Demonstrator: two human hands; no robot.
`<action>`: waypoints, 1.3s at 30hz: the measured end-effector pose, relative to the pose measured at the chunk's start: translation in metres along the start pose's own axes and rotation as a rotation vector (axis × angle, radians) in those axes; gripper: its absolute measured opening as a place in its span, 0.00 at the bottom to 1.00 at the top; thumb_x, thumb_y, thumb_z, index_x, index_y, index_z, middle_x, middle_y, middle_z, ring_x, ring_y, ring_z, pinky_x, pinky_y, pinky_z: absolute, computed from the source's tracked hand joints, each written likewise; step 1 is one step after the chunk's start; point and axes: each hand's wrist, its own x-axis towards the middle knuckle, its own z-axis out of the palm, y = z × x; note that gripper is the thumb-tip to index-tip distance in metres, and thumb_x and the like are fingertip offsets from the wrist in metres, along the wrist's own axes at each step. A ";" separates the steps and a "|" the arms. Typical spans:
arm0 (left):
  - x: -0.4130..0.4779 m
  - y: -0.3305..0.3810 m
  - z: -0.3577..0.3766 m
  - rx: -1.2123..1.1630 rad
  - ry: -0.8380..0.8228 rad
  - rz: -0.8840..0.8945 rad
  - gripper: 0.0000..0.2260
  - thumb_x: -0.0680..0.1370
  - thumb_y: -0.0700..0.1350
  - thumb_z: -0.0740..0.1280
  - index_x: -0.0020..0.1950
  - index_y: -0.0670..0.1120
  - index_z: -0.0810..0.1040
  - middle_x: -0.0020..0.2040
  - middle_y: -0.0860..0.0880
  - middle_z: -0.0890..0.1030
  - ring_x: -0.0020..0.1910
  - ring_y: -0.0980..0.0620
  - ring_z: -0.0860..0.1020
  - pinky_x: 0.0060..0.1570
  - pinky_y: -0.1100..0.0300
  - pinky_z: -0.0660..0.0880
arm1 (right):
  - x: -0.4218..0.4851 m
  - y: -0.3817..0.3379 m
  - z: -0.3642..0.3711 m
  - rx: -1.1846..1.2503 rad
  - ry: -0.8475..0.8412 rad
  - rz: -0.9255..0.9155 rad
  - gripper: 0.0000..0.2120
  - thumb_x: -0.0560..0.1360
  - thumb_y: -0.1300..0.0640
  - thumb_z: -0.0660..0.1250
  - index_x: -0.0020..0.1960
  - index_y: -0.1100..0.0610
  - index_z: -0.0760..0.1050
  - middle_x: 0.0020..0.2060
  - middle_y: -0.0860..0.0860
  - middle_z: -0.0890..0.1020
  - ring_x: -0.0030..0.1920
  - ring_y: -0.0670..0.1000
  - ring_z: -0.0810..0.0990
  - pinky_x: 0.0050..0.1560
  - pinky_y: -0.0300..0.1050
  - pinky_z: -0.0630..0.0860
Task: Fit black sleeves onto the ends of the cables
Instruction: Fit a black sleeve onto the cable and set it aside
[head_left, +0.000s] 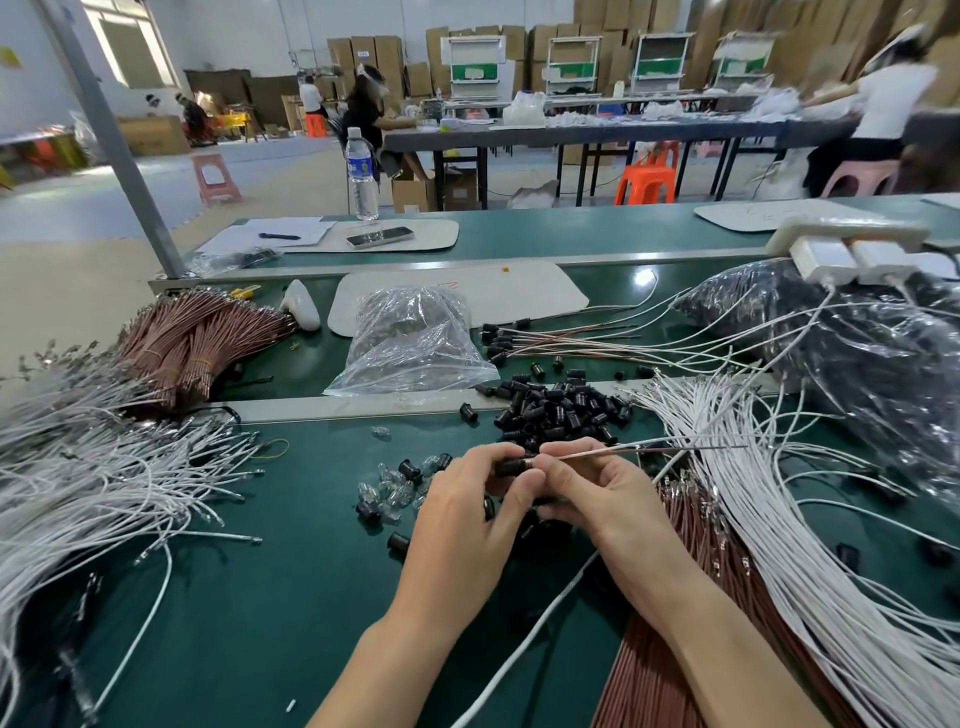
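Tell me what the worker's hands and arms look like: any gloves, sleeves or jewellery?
Both are bare. The left hand and right hand wear no gloves, and no ring shows. The left forearm and right forearm are uncovered down to the frame's edge: no sleeve, watch or wristband is visible.

— What lies on the flat green counter (260, 597)?
— A heap of small black plastic sleeves (561, 410) mid-counter. There are loose white cables (104, 478) fanned at left, and more at right beside long brown cables (639, 691).
— Farther back?
— Two things: banded bundles of brown cables (197, 338) and a crumpled clear plastic bag (410, 343). Near the heap lie what may be tiny clear glass bulbs (389, 488).
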 end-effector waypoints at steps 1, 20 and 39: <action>0.000 0.001 -0.001 0.013 0.014 0.012 0.15 0.81 0.63 0.61 0.61 0.57 0.77 0.53 0.62 0.80 0.56 0.60 0.77 0.56 0.55 0.76 | 0.000 0.000 0.000 0.016 -0.011 0.007 0.09 0.68 0.51 0.76 0.47 0.52 0.86 0.47 0.58 0.87 0.48 0.56 0.87 0.40 0.39 0.82; 0.007 0.002 0.004 0.211 0.078 -0.061 0.20 0.79 0.69 0.47 0.55 0.58 0.71 0.36 0.59 0.79 0.41 0.60 0.75 0.50 0.60 0.67 | 0.001 0.000 0.003 0.014 -0.019 -0.051 0.14 0.74 0.56 0.69 0.54 0.65 0.77 0.49 0.57 0.88 0.52 0.55 0.87 0.42 0.38 0.82; 0.006 0.002 0.007 0.216 0.032 -0.057 0.27 0.81 0.63 0.39 0.47 0.48 0.71 0.38 0.59 0.71 0.48 0.76 0.65 0.47 0.59 0.60 | 0.004 0.010 0.000 0.100 -0.196 -0.043 0.08 0.76 0.53 0.68 0.49 0.58 0.74 0.56 0.58 0.86 0.59 0.57 0.84 0.50 0.39 0.81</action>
